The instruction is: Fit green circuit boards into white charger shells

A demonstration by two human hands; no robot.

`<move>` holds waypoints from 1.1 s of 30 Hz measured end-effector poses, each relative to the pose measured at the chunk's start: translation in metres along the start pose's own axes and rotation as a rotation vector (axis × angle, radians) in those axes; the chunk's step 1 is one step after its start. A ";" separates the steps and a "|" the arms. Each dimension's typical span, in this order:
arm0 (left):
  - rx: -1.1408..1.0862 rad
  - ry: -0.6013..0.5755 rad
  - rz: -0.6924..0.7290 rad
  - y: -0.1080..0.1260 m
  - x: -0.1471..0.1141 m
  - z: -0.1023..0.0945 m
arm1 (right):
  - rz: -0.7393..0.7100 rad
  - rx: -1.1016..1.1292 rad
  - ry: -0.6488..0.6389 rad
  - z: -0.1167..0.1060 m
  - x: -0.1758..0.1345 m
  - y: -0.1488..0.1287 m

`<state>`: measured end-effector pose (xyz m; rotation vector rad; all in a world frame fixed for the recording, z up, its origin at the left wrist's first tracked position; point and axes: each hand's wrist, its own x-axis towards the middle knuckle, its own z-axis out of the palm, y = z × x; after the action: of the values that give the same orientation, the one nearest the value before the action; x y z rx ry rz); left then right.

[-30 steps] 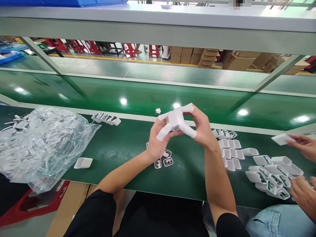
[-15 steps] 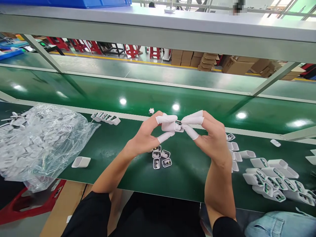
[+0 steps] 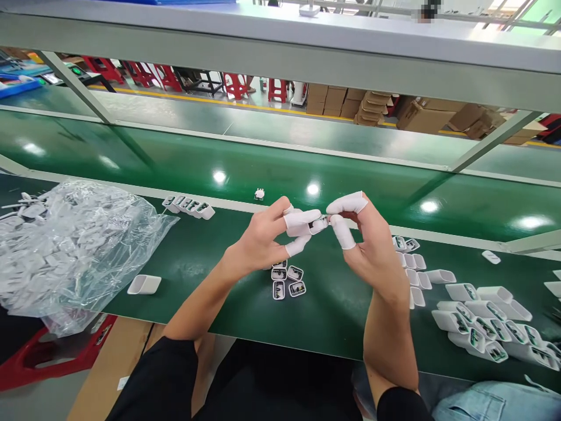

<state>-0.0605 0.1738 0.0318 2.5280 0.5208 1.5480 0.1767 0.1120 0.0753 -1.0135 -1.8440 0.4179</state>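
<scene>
the case [image 3: 298, 230] is up off the tabletop [image 3: 326, 318], roughly in front of the person, lying on its side with its mouth toward the right. the left hand [image 3: 263, 237] pinches it, fingers above and thumb below. at the mouth sits a small part [image 3: 325, 220], and the right hand [image 3: 372, 251] seems to pinch its outer end between thumb and forefinger; the detail is too small to be sure. white covers [image 3: 343, 233] sheathe the working fingertips of both hands. a second ago both hands gripped the case itself; half a second ago it was turned sideways with the right fingertips close against the mouth. now those fingertips are a little farther off and the part shows between, so i judge the work is at the case's insides, with the left hand merely steadying. below the hands lies a cluster of filled cases [image 3: 279, 290], near it to the left a loose case [image 3: 144, 285], and behind that a row of cases [image 3: 189, 206]. a white fitting [image 3: 259, 194] rests behind the tabletop's rail. a clear bag [image 3: 79, 257] of white pieces fills the far left; more cases [image 3: 475, 327] stand grouped at the right.
</scene>
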 end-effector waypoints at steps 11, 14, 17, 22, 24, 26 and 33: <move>0.341 0.515 -0.017 -0.027 -0.040 0.046 | -0.052 0.020 0.232 0.028 0.001 -0.011; 0.287 0.516 -0.073 -0.028 -0.043 0.046 | -0.055 0.034 0.178 0.026 -0.001 -0.012; 0.267 0.461 -0.058 -0.024 -0.039 0.035 | -0.017 0.143 0.171 0.029 0.001 -0.004; 0.326 0.246 -0.086 -0.023 -0.022 0.019 | 0.341 0.600 0.091 0.060 0.014 0.033; 0.353 0.079 -0.131 -0.028 -0.018 0.017 | 0.528 0.788 -0.001 0.081 0.019 0.051; 0.372 -0.102 -0.147 -0.036 -0.016 0.017 | 0.668 0.882 -0.054 0.102 0.022 0.069; 0.152 -0.309 -0.354 -0.083 -0.027 0.014 | 0.758 0.685 0.027 0.141 0.013 0.129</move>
<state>-0.0775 0.2422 -0.0210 2.5348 1.0034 1.0092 0.1123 0.2186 -0.0705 -1.1641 -1.0775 1.3660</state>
